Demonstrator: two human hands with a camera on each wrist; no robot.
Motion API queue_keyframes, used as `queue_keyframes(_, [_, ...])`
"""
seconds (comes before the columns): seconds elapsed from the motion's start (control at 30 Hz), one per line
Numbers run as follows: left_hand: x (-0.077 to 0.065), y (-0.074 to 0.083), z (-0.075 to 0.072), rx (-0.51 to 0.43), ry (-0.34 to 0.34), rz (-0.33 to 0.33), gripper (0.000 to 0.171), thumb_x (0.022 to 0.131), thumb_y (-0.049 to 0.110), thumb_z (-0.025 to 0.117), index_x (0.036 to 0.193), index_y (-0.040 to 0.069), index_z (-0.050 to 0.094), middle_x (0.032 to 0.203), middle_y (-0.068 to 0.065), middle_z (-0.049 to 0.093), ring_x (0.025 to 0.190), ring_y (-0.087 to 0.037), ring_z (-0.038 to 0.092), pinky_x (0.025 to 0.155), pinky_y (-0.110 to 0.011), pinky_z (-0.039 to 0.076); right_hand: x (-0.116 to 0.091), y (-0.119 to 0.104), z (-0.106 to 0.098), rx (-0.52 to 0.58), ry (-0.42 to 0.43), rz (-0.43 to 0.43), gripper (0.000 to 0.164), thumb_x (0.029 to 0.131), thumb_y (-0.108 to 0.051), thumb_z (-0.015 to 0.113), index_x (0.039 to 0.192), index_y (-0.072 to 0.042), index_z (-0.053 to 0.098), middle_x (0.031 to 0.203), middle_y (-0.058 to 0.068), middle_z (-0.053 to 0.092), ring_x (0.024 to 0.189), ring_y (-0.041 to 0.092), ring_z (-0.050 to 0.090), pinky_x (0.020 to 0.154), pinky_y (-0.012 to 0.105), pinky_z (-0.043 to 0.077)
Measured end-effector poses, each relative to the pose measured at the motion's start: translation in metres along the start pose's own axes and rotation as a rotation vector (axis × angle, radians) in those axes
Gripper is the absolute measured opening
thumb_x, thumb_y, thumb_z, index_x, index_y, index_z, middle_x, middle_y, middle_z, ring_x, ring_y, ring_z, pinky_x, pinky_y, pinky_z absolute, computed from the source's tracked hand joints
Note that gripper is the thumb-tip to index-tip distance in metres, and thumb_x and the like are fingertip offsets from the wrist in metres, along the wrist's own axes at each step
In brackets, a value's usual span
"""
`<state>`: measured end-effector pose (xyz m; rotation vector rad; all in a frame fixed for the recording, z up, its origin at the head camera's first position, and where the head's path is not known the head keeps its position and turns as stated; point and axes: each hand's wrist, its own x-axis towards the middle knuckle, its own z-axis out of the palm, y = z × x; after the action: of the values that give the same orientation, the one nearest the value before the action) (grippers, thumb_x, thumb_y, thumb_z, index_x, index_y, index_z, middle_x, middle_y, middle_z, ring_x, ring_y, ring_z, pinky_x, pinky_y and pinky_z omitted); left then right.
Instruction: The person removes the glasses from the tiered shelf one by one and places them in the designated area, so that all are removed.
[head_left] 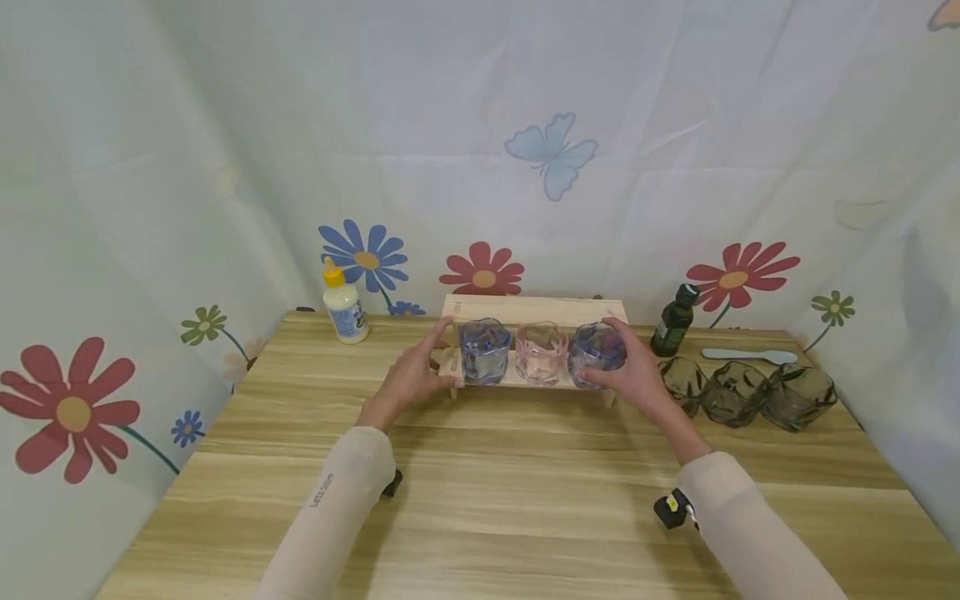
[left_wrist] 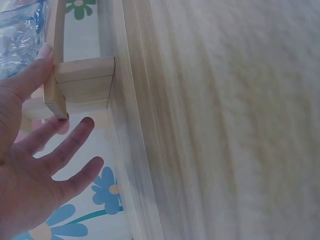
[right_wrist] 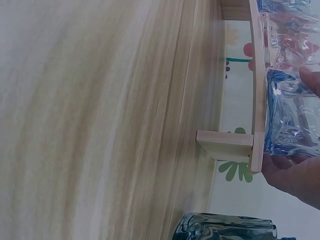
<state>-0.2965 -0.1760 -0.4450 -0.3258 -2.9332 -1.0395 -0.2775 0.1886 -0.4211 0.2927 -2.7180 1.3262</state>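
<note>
A two-step wooden rack point(head_left: 536, 308) carries three wavy glasses in a row on its lower step: a blue glass point(head_left: 486, 354) at the left, a pink glass point(head_left: 542, 354) in the middle and a blue-purple glass point(head_left: 592, 357) at the right. My right hand point(head_left: 637, 375) grips the right glass, thumb in front and fingers round its far side. At the rack's left end is my left hand point(head_left: 408, 379), its thumb by the step edge and left glass. In the left wrist view, its other fingers point(left_wrist: 75, 142) spread loosely, holding nothing.
Several dark things stand right of the rack: grey glasses point(head_left: 735, 393) in a row and a green bottle point(head_left: 672, 321). A pale blue spoon-like utensil point(head_left: 748, 356) lies behind the glasses. A yellow-capped white bottle point(head_left: 345, 308) stands back left on the wooden table point(head_left: 510, 508).
</note>
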Motion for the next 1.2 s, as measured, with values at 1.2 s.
queue_keyframes(1.2, [0.001,-0.002,0.001,-0.007,-0.005,0.008,0.108,0.078,0.028,0.087,0.156,0.047,0.014,0.143,-0.012,0.057,0.11,-0.035,0.066,0.091,-0.054,0.053,-0.081,0.004,-0.038,-0.096,0.06,-0.007,0.089,0.078,-0.027,0.086,0.151,-0.012,0.038,0.139,0.028,0.051,0.124,0.05,0.05,0.094,0.067,0.044])
